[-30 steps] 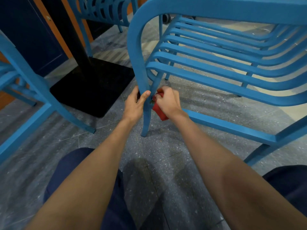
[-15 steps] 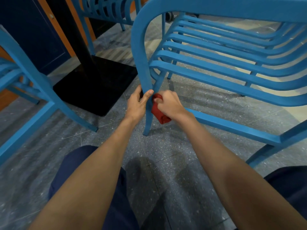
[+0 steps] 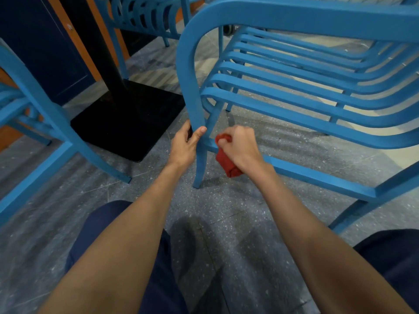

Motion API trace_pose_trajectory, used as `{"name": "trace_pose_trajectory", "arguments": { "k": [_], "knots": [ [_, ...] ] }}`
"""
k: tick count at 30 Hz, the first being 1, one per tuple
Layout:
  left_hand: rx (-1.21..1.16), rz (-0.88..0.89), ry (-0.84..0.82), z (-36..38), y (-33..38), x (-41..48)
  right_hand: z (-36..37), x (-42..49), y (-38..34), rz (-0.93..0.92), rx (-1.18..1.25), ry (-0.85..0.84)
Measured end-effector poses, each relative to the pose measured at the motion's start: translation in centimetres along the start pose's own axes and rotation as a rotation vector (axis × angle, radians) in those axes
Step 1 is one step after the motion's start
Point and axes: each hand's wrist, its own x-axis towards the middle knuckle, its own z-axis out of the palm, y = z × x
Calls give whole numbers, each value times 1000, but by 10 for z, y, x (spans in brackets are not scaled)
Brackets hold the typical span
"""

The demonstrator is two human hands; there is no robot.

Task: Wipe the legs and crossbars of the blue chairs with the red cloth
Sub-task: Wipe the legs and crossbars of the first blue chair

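A blue metal chair (image 3: 294,100) with a slatted seat stands in front of me. My left hand (image 3: 184,146) grips its near front leg (image 3: 200,168) just below the seat, thumb across the front of the leg. My right hand (image 3: 240,148) holds a bunched red cloth (image 3: 226,162) against the low crossbar (image 3: 317,177), right beside where that bar meets the leg. The cloth hangs down below my palm. My fingers hide the cloth's upper part.
A second blue chair (image 3: 45,123) stands at the left, a third (image 3: 145,17) at the back. A black table post on a square black base (image 3: 127,123) sits between them. Grey speckled floor tiles (image 3: 204,223) lie under my knees.
My right hand with the cloth has slid a little to the right, off the leg and onto the crossbar's end. The left hand keeps its grip on the leg.
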Motion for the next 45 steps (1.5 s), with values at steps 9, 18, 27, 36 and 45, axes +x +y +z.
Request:
{"name": "trace_pose_trajectory", "arguments": {
  "k": [9, 18, 27, 36, 45],
  "knots": [
    [-22, 7, 0, -1, -2, -1, 44, 2, -1, -121, -205, -77],
    [-13, -15, -5, -2, -3, 0, 8, 6, 35, -29, -29, -112],
    [-35, -10, -27, -2, -6, 2, 13, -18, 21, -271, -35, -101],
    [-17, -6, -20, -3, -7, 4, -21, 10, 25, -44, 118, -131],
    [-49, -16, -22, -4, -12, 4, 13, -23, 38, -220, -68, -85]
  ]
}}
